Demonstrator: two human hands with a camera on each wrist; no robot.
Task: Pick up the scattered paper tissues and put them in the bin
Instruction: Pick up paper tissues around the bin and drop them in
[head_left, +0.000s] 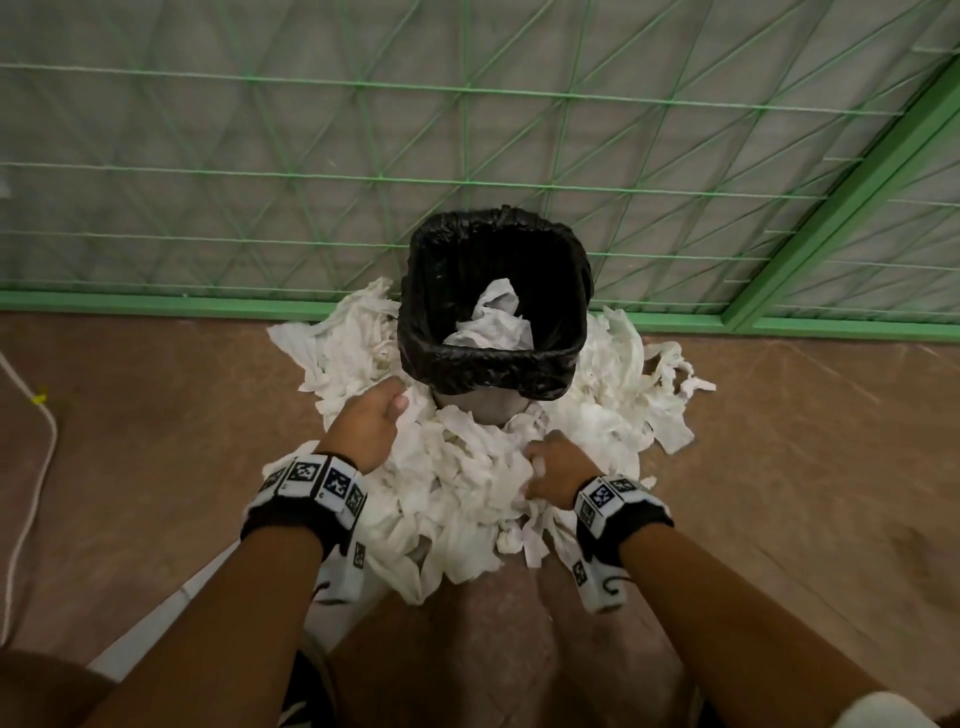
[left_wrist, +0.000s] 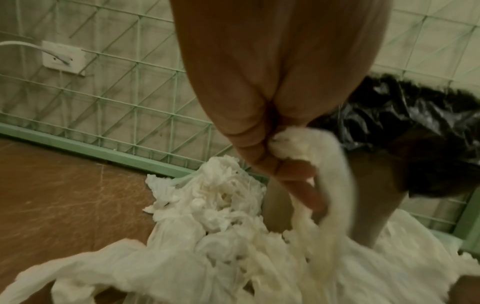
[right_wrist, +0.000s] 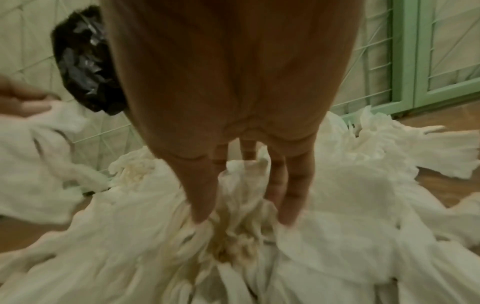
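A bin (head_left: 493, 364) lined with a black bag (left_wrist: 405, 127) stands against the green mesh wall, with a crumpled tissue (head_left: 493, 317) inside. White paper tissues (head_left: 457, 493) lie heaped on the floor around its base. My left hand (head_left: 371, 421) is just left of the bin's front and grips a strand of tissue (left_wrist: 319, 148) that trails down to the heap. My right hand (head_left: 550, 467) reaches down into the pile in front of the bin, its fingers (right_wrist: 202, 197) dug into a bunch of tissues (right_wrist: 233, 236) and gathering it.
A green mesh fence (head_left: 467, 156) with a green base rail closes off the back and right. A white cord (head_left: 31, 467) runs along the brown floor at the far left. A wall socket (left_wrist: 62, 59) shows behind the mesh. My knees are below the pile.
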